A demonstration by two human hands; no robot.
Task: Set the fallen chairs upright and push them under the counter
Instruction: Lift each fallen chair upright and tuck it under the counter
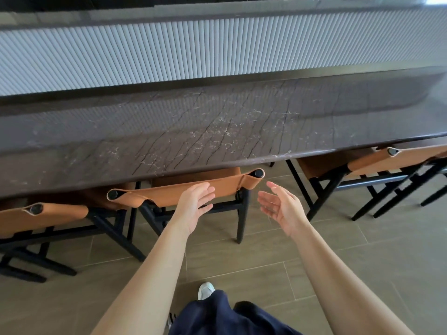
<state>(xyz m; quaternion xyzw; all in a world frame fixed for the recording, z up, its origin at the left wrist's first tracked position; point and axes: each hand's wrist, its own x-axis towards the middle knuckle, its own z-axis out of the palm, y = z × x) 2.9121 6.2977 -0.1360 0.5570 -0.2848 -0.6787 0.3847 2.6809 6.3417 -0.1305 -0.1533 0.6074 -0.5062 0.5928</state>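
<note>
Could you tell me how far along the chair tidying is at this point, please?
Mostly done, it seems: the left chair, middle chair and right chair all stand upright, tucked under the counter. The left hand and right hand are open by the middle chair, gripping nothing. No fallen chair shows.

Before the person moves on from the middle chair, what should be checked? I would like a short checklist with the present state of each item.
1. Middle chair upright: ok, its legs stand on the floor.
2. Middle chair under the counter: ok, the seat is beneath the edge and only the backrest shows.
3. Left hand free: ok, open, fingers in front of the backrest; contact cannot tell.
4. Right hand free: ok, open, holding nothing.
5. Left chair and right chair upright and tucked: ok, as far as visible.
6. More fallen chairs outside the view: cannot tell.
</note>
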